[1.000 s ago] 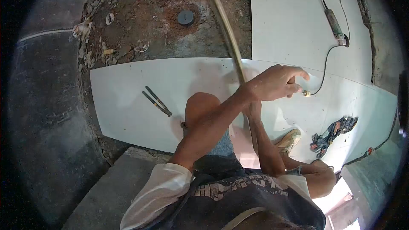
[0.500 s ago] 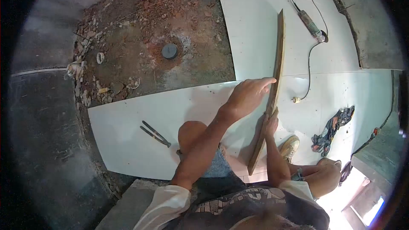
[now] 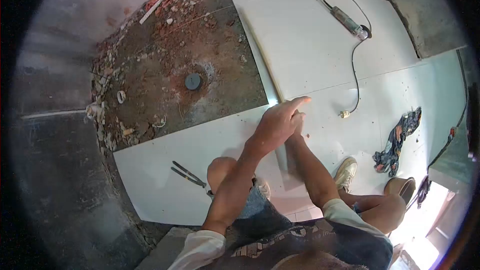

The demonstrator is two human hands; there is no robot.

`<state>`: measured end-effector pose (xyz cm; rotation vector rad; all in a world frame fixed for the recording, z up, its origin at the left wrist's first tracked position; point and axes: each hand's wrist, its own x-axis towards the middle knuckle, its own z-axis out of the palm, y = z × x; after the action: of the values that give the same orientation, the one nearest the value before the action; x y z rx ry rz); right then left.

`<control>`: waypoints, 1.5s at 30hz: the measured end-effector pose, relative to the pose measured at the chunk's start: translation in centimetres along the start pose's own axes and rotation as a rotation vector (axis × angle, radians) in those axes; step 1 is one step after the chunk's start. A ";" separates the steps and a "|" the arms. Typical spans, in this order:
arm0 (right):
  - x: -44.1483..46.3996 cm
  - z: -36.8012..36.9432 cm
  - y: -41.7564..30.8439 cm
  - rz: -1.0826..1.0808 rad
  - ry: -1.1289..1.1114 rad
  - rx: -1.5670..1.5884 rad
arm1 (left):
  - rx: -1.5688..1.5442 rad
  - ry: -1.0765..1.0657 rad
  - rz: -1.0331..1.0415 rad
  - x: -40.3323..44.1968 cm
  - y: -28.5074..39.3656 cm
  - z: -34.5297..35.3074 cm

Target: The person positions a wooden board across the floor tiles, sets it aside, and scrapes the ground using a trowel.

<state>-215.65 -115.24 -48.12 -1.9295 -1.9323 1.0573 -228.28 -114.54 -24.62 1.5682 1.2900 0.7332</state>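
A long, narrow wooden board (image 3: pixel 268 67) slants across the white tiled floor (image 3: pixel 320 85), its far part close to the tile edge beside the bare ground. My right hand (image 3: pixel 298 124) is closed around the board, largely hidden behind my other hand. Just in front of it is my left hand (image 3: pixel 275 126), index finger stretched out and palm turned down; whether it touches the board cannot be made out. Pincers (image 3: pixel 189 173) with dark handles lie on the tiles left of my knee.
A corded angle grinder (image 3: pixel 350 23) lies at the upper right, its plug (image 3: pixel 344 114) loose on the tiles. A crumpled dark plastic bag (image 3: pixel 397 142) is farther right. A round grey pipe cap (image 3: pixel 193 82) stands in the bare rubble ground (image 3: pixel 160 70). Concrete walls border the floor.
The board's far end has swung left, toward the tile edge. My right hand has moved up and left, and my hands are now close together. The view has shifted slightly.
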 end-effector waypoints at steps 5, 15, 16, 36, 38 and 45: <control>-1.2 4.1 0.4 -0.185 0.093 0.201 | -0.054 0.048 -0.014 -0.3 0.4 -0.6; -2.5 -5.7 7.6 0.199 0.423 -0.033 | -0.023 0.145 -0.057 -2.6 0.5 -3.3; -1.2 -6.9 8.0 0.271 0.412 -0.057 | -0.024 0.174 -0.021 -2.7 0.5 -3.3; -2.3 4.3 -0.7 -0.014 -0.136 0.302 | -0.015 0.082 -0.093 -1.6 -0.8 -3.1; -6.1 1.9 -1.6 0.015 -0.066 0.281 | -0.036 0.088 -0.132 -1.7 -0.9 -3.5; -9.6 -2.2 9.0 -0.101 0.360 0.287 | -0.012 0.093 -0.058 -1.6 -1.3 -3.8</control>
<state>-206.13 -124.49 -48.82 -1.7070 -1.5698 0.8362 -232.56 -114.94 -24.15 1.4959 1.3902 0.7833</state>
